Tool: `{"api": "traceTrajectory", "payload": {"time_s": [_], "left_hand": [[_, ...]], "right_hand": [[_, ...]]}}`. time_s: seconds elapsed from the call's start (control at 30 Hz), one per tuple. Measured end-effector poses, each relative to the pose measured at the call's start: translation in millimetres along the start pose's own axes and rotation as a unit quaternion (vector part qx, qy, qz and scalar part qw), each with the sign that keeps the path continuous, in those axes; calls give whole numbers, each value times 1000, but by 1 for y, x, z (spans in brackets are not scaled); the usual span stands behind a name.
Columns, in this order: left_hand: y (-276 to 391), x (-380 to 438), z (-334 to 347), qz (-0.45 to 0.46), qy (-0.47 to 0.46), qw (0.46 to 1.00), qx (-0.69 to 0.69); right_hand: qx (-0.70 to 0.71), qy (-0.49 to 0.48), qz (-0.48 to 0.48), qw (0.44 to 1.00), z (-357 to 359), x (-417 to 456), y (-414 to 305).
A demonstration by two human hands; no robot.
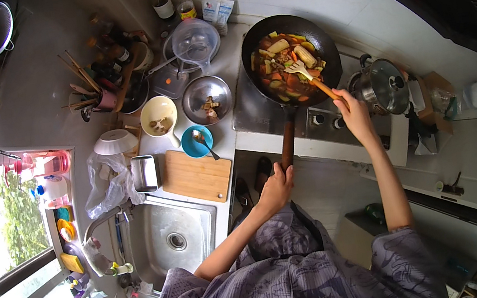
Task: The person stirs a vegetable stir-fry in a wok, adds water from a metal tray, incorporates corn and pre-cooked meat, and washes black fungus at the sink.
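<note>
A black wok [326, 46] sits on the left side of the gas stove [257, 117]. My left hand [275, 186] grips the end of its wooden handle [288, 143]. In my right hand [353, 115] is a spatula with an orange-brown handle [325, 88] and a pale slotted head [298, 68]. That head rests among the food in the wok. The food is a saucy mix of corn cob pieces [306, 56], orange chunks that look like carrot, green-edged vegetable slices and brown bits. Part of the spatula handle is hidden inside my right fist.
A lidded steel pot [384, 86] stands right of the wok. Left of the stove are a steel bowl [216, 87] with food scraps, a cream pan [158, 110], a blue bowl [191, 151] with a spoon, and a wooden cutting board [195, 175]. The sink [155, 243] lies nearer me.
</note>
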State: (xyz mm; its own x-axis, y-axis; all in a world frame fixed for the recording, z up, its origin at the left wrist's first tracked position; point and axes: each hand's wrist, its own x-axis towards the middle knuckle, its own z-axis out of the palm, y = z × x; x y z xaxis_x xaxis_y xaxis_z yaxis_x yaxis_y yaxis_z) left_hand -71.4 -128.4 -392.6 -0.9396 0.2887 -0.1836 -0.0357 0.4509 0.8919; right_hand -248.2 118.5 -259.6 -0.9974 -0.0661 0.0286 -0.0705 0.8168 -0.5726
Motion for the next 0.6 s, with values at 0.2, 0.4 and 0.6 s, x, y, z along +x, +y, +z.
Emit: {"api": "traceTrajectory", "payload": {"time_s": [0.2, 0.4, 0.6], "left_hand": [[15, -1, -23, -14, -56, 998, 20], [2, -7, -21, 126, -63, 983, 118], [10, -12, -21, 87, -52, 992, 81]], "right_hand": [[-48, 31, 57, 997, -37, -38, -51], [-44, 37, 60, 997, -40, -33, -47], [32, 17, 89, 995, 8, -31, -6]]}}
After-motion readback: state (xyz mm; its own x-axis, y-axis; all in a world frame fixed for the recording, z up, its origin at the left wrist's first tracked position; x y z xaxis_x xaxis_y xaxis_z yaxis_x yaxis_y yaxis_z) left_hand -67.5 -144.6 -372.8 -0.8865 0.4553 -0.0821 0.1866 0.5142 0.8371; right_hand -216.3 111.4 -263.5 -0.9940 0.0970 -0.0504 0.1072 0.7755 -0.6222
